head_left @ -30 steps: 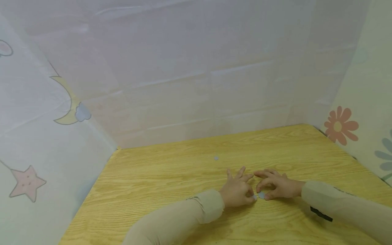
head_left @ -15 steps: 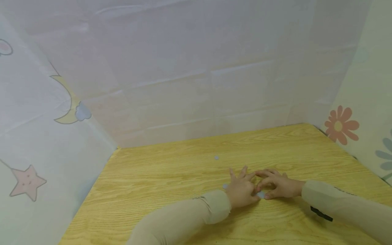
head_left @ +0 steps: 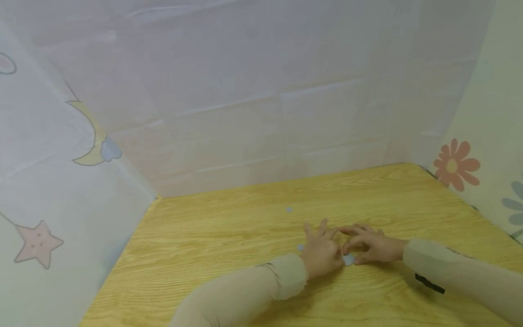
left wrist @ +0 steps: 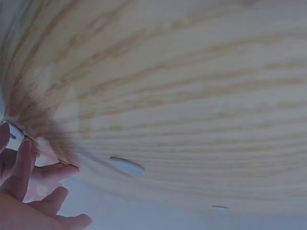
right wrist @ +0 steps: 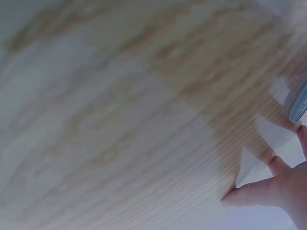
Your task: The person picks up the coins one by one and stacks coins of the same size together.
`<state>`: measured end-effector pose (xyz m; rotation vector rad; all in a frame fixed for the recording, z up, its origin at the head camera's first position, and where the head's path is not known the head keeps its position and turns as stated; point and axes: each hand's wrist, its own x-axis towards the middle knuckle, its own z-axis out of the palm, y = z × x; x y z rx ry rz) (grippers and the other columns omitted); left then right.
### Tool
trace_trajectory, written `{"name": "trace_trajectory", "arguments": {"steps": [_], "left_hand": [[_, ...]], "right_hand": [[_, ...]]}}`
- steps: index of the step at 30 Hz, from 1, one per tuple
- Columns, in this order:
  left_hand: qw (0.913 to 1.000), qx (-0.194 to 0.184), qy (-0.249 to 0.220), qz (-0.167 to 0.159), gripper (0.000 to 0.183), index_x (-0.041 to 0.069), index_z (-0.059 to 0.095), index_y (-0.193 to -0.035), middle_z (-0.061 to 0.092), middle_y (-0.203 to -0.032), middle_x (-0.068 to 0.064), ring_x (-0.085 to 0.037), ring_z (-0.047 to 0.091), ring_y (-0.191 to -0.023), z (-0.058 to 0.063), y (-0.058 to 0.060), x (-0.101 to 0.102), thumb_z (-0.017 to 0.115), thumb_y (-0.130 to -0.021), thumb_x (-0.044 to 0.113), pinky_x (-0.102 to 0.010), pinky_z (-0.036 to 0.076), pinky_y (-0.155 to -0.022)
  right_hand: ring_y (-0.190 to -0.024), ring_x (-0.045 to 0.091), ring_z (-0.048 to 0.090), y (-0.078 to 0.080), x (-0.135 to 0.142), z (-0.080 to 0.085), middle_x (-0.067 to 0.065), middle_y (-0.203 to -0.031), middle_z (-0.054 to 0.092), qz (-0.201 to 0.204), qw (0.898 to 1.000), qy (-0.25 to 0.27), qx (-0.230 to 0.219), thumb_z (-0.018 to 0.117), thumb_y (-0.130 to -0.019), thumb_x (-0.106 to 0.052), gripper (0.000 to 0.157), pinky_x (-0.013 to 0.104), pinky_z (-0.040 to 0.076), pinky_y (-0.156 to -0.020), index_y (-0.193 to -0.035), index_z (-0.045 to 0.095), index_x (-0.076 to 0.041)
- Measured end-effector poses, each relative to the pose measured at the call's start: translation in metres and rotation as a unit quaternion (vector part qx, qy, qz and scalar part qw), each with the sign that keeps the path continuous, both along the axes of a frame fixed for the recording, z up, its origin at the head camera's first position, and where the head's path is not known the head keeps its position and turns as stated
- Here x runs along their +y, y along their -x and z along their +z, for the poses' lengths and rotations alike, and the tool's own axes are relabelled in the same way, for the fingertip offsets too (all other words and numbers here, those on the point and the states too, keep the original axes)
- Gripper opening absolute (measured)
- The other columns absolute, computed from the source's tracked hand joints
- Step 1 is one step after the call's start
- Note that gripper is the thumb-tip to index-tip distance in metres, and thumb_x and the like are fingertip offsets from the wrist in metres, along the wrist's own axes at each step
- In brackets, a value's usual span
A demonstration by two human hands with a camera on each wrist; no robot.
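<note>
A pale grey-blue disc (head_left: 348, 260) lies low over the wooden tabletop between my two hands. My right hand (head_left: 373, 246) holds it, thumb and index finger at its right side, other fingers spread. My left hand (head_left: 324, 254) pinches at the disc's left edge with thumb and index finger, and the remaining fingers point away. The fingertips of both hands almost meet. In the right wrist view the disc (right wrist: 298, 103) shows a layered rim at the right edge. In the left wrist view the fingers (left wrist: 21, 165) partly cover the disc (left wrist: 14, 130).
A smaller disc (head_left: 301, 247) lies left of my left hand, and another disc (head_left: 289, 209) lies farther back. The wood-grain table (head_left: 196, 240) meets a pale sheet wall (head_left: 245, 113) behind. Printed sheets hang on both sides. A black strap (head_left: 429, 283) shows under the right sleeve.
My left hand has moved slightly right, bringing a small pale piece up to the disc, and the small disc behind that hand has come into view. The right hand stays nearly still.
</note>
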<state>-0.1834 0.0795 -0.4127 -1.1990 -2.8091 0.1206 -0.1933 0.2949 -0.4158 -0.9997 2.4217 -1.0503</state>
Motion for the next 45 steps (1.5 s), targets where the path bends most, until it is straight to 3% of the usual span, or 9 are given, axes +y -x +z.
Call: {"name": "trace_trajectory", "arguments": {"steps": [5, 22, 32, 38, 45], "left_hand": [[0.9999, 0.006, 0.012, 0.000, 0.026, 0.034, 0.074, -0.102, 0.039, -0.151, 0.000, -0.032, 0.025, -0.143, -0.002, 0.000, -0.003, 0.061, -0.089, 0.053, -0.067, 0.033, -0.099], [0.9996, 0.013, 0.020, 0.014, 0.032, 0.039, 0.068, -0.117, 0.038, -0.152, 0.002, -0.033, 0.024, -0.143, -0.001, -0.004, 0.008, 0.054, -0.093, 0.055, -0.066, 0.032, -0.101], [0.9998, 0.012, 0.011, 0.012, 0.028, 0.035, 0.073, -0.107, 0.041, -0.150, 0.001, -0.033, 0.026, -0.143, 0.001, -0.005, 0.004, 0.056, -0.093, 0.052, -0.065, 0.033, -0.100], [0.9997, 0.016, 0.017, 0.009, 0.032, 0.038, 0.066, -0.120, 0.040, -0.151, 0.001, -0.033, 0.026, -0.143, 0.002, -0.005, 0.006, 0.056, -0.092, 0.052, -0.066, 0.032, -0.101], [0.9997, 0.011, 0.019, 0.013, 0.031, 0.039, 0.065, -0.120, 0.039, -0.151, 0.001, -0.033, 0.025, -0.143, 0.001, -0.005, 0.009, 0.056, -0.092, 0.052, -0.067, 0.031, -0.101]], "right_hand": [[-0.124, 0.072, 0.000, 0.000, -0.001, 0.002, 0.039, -0.145, 0.024, 0.001, 1.000, -0.003, 0.005, 0.071, -0.087, -0.024, 0.016, 0.088, -0.012, -0.068, -0.102, 0.069, -0.025], [-0.125, 0.071, -0.001, -0.003, -0.002, 0.002, 0.038, -0.145, 0.023, -0.012, 1.000, -0.008, -0.002, 0.073, -0.085, -0.022, 0.018, 0.089, -0.011, -0.068, -0.102, 0.069, -0.027], [-0.125, 0.071, -0.002, 0.000, 0.000, 0.001, 0.038, -0.147, 0.021, -0.003, 1.000, -0.009, -0.010, 0.074, -0.082, -0.024, 0.019, 0.089, -0.011, -0.067, -0.100, 0.066, -0.026], [-0.124, 0.072, -0.004, 0.001, 0.001, -0.001, 0.039, -0.147, 0.019, -0.004, 1.000, -0.007, -0.016, 0.074, -0.082, -0.023, 0.020, 0.088, -0.012, -0.066, -0.099, 0.065, -0.026], [-0.124, 0.072, 0.001, 0.002, 0.000, -0.001, 0.039, -0.146, 0.022, -0.008, 1.000, -0.021, 0.001, 0.075, -0.081, -0.025, 0.020, 0.089, -0.009, -0.068, -0.098, 0.065, -0.028]]}}
